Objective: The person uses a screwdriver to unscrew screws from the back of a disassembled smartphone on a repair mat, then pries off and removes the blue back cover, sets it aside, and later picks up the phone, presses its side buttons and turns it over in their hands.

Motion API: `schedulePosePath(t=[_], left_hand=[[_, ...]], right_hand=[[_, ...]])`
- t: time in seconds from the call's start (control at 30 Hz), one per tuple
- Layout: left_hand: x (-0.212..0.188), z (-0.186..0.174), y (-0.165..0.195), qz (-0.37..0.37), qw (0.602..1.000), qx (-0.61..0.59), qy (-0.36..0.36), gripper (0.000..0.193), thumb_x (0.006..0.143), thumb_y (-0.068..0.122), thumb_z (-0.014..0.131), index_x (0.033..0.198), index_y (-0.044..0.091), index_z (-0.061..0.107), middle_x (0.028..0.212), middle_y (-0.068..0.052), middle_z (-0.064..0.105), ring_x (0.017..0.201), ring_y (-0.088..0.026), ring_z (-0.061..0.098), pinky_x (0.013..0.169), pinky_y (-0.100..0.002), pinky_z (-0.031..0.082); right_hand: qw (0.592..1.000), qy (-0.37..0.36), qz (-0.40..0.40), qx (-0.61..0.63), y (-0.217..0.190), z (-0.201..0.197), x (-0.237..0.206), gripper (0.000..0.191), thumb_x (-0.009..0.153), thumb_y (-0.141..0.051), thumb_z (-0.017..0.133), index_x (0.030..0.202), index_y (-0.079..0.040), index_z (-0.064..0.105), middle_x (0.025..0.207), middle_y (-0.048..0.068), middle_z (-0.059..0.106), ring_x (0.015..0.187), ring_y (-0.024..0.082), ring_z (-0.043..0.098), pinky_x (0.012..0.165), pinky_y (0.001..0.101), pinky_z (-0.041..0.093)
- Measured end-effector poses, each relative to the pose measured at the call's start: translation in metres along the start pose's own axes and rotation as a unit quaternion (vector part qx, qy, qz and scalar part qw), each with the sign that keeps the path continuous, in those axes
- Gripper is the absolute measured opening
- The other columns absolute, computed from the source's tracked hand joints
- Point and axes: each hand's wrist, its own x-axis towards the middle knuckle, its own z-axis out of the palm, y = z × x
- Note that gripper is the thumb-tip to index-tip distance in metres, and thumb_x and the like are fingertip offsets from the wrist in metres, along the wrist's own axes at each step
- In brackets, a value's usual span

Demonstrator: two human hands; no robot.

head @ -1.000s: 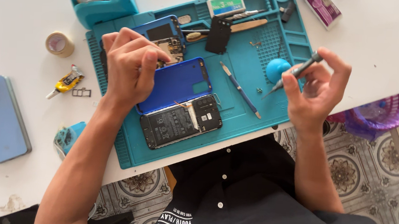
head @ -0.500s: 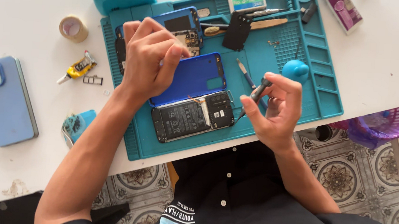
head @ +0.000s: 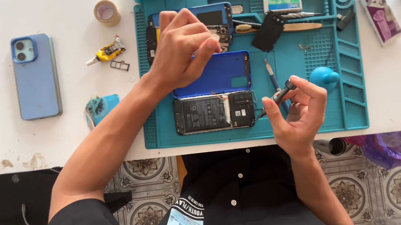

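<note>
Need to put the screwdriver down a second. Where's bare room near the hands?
Free: mat right of the blue blower; white table between tape roll and blue phone. Crowded: mat centre around the opened phone, blue back cover and top tool row.

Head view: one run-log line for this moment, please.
left hand: pinching small part over blue back cover | right hand: holding screwdriver, tip by opened phone | surface: teal repair mat

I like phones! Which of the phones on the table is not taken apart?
The light blue phone lying alone on the white table, left of the teal mat. The opened phone on the mat shows its insides.
</note>
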Motion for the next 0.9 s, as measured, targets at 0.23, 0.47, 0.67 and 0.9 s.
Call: schedulePosePath(t=[0.23,0.47,0.67,0.9], left_hand=[[0.004,0.002,0.009,0.018,0.999,0.02,-0.016,0.036,0.115,0.031,0.057,0.091,0.013,0.078,0.094,0.001,0.075,0.098,-0.02,0.059,0.096,-0.041,0.033],[0.007,0.008,0.018,0.013,0.999,0.027,-0.033,0.026,0.109,0.028,0.069,0.091,0.012,0.079,0.091,0.002,0.075,0.096,-0.018,0.06,0.095,-0.04,0.032],[0.008,0.009,0.017,0.009,0.999,0.029,-0.036,0.023,0.109,0.026,0.071,0.092,0.013,0.079,0.094,0.004,0.076,0.098,-0.017,0.059,0.097,-0.039,0.032],[0.007,0.018,0.036,0.035,0.998,0.042,-0.044,0.019,0.099,0.032,0.083,0.087,0.017,0.08,0.088,0.006,0.074,0.1,-0.018,0.063,0.095,-0.036,0.035]], right_hand=[[0.971,0.188,-0.114,-0.098,0.021,-0.078,0.034,0.05,0.11,-0.006,0.075,0.141,-0.007,0.036,0.092,0.012,0.065,0.075,0.014,0.065,0.063,0.0206,0.05],[0.985,0.107,0.022,-0.136,0.026,-0.115,0.017,0.046,0.115,-0.004,0.078,0.139,-0.002,0.038,0.092,0.011,0.065,0.081,0.012,0.061,0.078,0.0209,0.048],[0.98,0.091,0.068,-0.164,0.028,-0.113,0.014,0.049,0.11,-0.001,0.08,0.137,0.001,0.039,0.093,0.014,0.069,0.087,0.013,0.066,0.082,0.0217,0.051],[0.994,0.09,0.043,-0.052,0.012,-0.09,0.018,0.048,0.11,-0.002,0.077,0.134,-0.002,0.036,0.101,0.016,0.071,0.091,0.016,0.071,0.085,0.0256,0.057]])
